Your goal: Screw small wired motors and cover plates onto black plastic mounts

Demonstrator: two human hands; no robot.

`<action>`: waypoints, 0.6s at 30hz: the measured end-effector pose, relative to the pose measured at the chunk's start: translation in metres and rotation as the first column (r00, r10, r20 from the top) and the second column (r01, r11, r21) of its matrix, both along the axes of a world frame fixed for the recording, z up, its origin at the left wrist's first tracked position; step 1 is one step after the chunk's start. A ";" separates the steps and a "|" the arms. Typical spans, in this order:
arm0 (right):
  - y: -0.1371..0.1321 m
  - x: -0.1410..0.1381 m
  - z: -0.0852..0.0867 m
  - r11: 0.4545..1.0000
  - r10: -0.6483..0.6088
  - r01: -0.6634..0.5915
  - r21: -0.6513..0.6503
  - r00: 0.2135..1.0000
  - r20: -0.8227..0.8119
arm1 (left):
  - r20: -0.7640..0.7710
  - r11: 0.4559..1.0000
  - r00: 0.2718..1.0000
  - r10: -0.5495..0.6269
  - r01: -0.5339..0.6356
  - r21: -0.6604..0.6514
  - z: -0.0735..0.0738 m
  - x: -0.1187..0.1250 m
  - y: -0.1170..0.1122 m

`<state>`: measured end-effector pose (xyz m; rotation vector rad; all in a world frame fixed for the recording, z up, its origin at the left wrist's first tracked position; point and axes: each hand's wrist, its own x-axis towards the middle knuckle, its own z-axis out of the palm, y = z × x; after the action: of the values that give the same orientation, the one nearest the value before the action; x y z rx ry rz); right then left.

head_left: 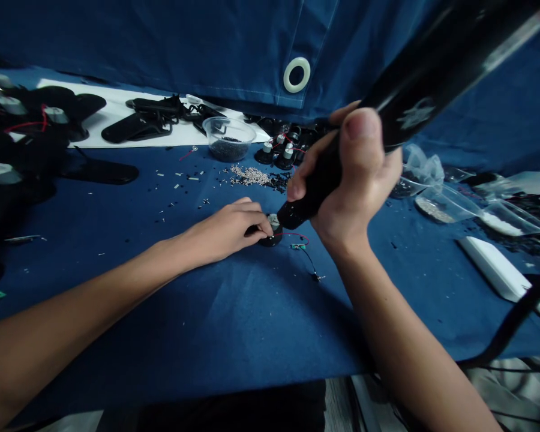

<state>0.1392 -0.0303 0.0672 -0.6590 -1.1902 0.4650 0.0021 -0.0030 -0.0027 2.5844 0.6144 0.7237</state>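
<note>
My left hand (240, 227) has its fingertips closed on a small motor assembly (272, 239), a round black base with a pale top, resting on the blue cloth. A red wire runs from it to a small green circuit board (299, 246), and a dark wire continues to a tiny part (317, 277). My right hand (353, 174) is wrapped round a thick black electric screwdriver (414, 90), tilted with its narrow end down. That end is right at the top of the motor assembly; whether they touch I cannot tell. The bit is hidden.
Small silver screws (251, 175) lie in a pile behind my hands, near a clear tub (229, 139) of dark bits. Several motor assemblies (288, 155) stand behind. Black housings (139, 123) are at left. Clear trays (445, 204), a white box (495, 270) and a black cable (513, 330) lie right.
</note>
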 end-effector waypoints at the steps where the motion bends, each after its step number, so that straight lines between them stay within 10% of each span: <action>1: -0.001 0.004 0.004 0.999 -0.045 0.045 0.021 0.999 -0.001 | -0.005 1.000 1.000 0.000 0.000 0.002 0.000 0.000 -0.001; 9: -0.021 0.094 0.005 0.891 -0.412 0.362 -0.274 0.898 -0.152 | -0.126 0.984 0.991 0.038 -0.015 0.178 0.003 -0.001 -0.010; 18: -0.039 0.171 -0.048 0.489 -0.448 0.348 -0.800 0.887 0.111 | -0.136 0.984 0.985 0.106 -0.084 0.156 0.003 -0.004 -0.008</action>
<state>0.3105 -0.0694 0.0195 -1.6563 -0.6094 0.6314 -0.0024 -0.0107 -0.0001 2.7803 0.7592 0.6389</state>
